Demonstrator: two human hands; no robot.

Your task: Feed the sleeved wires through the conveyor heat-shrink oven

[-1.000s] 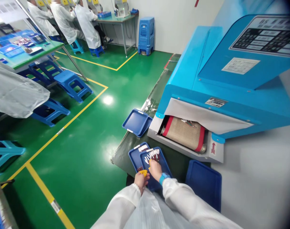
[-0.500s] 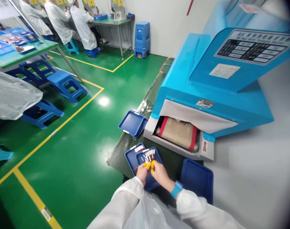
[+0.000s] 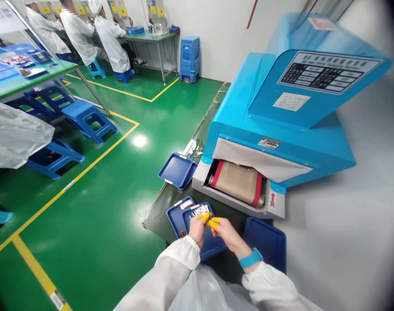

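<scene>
My left hand (image 3: 198, 229) and my right hand (image 3: 223, 230) meet over a blue tray (image 3: 212, 249), yellow finger cots on their fingertips. Both are closed in a pinch, fingertips close together; whatever is between them is too small to make out. Just beyond the fingers, a row of small white-ended pieces (image 3: 200, 211) lies in the tray. This tray overlaps a second blue tray (image 3: 172, 216), which holds similar pieces with dark red parts. On my right wrist is a blue band (image 3: 250, 258).
A blue machine (image 3: 238, 116) with a mesh conveyor belt (image 3: 237, 182) stands ahead on the dark table (image 3: 154, 216). Stacked blue trays (image 3: 175, 168) sit left of its belt; another blue tray (image 3: 266, 242) lies at right. Stools (image 3: 86, 116) and co-workers (image 3: 109, 39) are at left.
The belt's small load has slipped out of sight under the machine's curtain. My hands have turned, fingers now pointing more toward each other, and shifted slightly right over the tray.
</scene>
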